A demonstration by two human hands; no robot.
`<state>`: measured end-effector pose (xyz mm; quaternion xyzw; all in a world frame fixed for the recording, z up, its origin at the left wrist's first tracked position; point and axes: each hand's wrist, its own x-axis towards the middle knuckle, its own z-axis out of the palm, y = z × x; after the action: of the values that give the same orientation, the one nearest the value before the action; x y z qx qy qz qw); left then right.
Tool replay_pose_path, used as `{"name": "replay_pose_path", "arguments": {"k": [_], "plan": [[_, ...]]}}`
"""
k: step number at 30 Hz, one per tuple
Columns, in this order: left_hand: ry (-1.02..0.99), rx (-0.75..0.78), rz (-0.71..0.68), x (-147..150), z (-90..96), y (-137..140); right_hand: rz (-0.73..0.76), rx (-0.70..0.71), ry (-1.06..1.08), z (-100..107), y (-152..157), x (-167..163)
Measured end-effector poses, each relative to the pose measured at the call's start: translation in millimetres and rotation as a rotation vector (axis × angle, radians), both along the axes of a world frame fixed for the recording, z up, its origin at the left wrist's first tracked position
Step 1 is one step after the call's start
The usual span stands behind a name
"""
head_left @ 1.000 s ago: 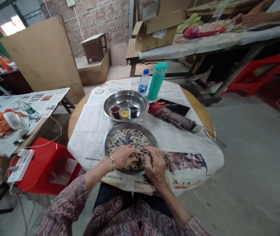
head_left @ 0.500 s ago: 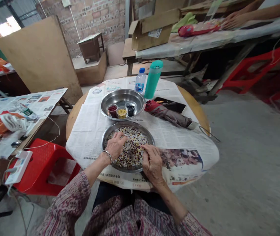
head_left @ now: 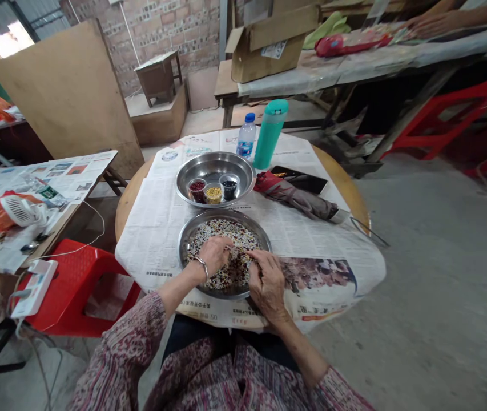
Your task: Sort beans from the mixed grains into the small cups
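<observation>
A metal bowl nearest me holds a mix of white, yellow, dark red and black grains and beans. Over the middle of this mix is my left hand, its fingers bent down and drawn together; whatever lies at the tips is too small to name. My right hand rests across the bowl's right rim, thumb and forefinger close together at the grains. Behind stands a larger metal basin with three clear cups: red beans, yellow beans and black beans.
Newspaper covers the round table. Behind the basin stand a water bottle and a teal flask. A folded umbrella and a phone lie to the right. A red stool is left. A co-worker's hands show at the far table.
My left hand has moved right across the grains, closer to my right hand. My right hand stays at the rim, nearly unmoved. The view has shifted slightly.
</observation>
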<state>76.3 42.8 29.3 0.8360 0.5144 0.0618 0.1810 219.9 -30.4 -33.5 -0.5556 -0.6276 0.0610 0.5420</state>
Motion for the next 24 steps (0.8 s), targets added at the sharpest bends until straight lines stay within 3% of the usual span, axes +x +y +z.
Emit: {"name": "replay_pose_path", "arguments": {"k": [4,7,9,11,16,20,24], "plan": [[-0.11,-0.03,-0.146,3,-0.9,-14,-0.002,-0.017,0.024,-1,0,0],[-0.095,-0.036,-0.402,2,-2.8,-20,-0.022,-0.037,0.047,-3,0,0],[-0.021,0.026,-0.539,3,-6.0,-18,-0.033,-0.042,0.055,-3,0,0],[0.051,0.136,-0.581,7,-9.8,-10,-0.035,-0.037,0.056,-2,0,-1],[0.153,0.322,-0.491,16,-11.3,21,-0.039,-0.03,0.049,-1,1,-1],[0.295,0.299,-0.291,5,0.2,34,-0.041,-0.03,0.049,-1,1,-1],[0.372,0.205,-0.107,-25,14.1,23,-0.044,-0.034,0.055,1,0,-1]]}}
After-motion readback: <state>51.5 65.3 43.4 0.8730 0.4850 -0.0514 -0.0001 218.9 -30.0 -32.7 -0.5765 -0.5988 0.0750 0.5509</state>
